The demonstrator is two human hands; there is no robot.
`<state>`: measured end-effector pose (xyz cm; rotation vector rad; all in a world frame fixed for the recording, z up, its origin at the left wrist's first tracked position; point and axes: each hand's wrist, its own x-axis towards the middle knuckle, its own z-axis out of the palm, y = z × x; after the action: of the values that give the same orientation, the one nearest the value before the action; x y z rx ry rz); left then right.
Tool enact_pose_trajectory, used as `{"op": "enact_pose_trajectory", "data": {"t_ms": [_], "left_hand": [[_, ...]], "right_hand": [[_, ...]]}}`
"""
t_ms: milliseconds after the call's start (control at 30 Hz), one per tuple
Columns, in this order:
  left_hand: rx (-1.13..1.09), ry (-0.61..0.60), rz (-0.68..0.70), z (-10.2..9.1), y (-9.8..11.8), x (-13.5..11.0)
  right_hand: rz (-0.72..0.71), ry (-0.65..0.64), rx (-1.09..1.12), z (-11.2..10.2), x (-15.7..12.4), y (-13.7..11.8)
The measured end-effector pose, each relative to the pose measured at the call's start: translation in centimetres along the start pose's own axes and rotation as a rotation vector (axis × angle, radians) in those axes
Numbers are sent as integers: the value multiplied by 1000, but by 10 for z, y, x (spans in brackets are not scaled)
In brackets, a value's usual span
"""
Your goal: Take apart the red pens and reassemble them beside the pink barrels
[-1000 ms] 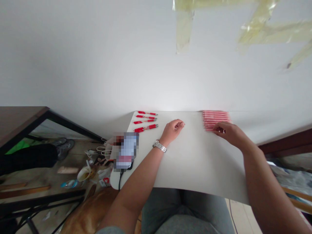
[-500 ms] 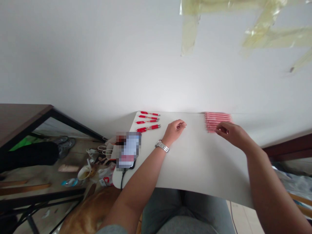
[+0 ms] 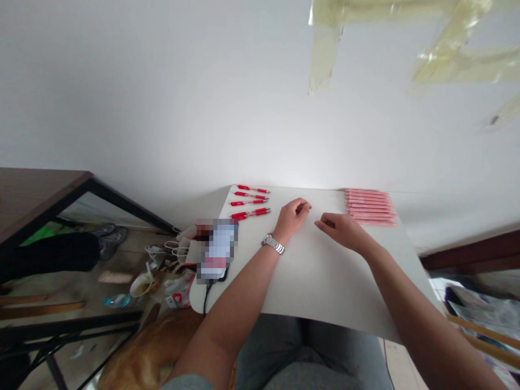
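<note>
My left hand (image 3: 292, 215), with a metal watch on the wrist, rests on the white board (image 3: 317, 271) with its fingers curled in; anything inside them is hidden. My right hand (image 3: 341, 229) lies close to its right, fingers curled toward the left hand, and whether they hold something I cannot make out. A row of several pink pens (image 3: 369, 206) lies at the board's far right edge, apart from the right hand. Several red pens (image 3: 249, 201) lie in a row at the far left corner.
The board lies across my lap against a white wall. A blurred phone (image 3: 217, 250) with a black cable sits at the left edge. A dark table (image 3: 36, 195) stands left, with cups and clutter (image 3: 142, 287) on the floor. A tan dog (image 3: 146, 352) lies below.
My right hand has left the pink pens and moved left across the board toward my left hand. The left hand has stayed in place.
</note>
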<state>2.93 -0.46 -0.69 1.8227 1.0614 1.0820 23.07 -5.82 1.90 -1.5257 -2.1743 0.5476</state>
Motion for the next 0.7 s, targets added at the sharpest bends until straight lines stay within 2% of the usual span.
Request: {"op": "enact_pose_trajectory", "data": {"t_ms": [200,700], "left_hand": [[10,-8,3,0,-1,1],[107,16,12,-1,5,0]], "right_hand": [[-16,95,-65,25,12,6],[-73,128,-102,41,21,15]]}}
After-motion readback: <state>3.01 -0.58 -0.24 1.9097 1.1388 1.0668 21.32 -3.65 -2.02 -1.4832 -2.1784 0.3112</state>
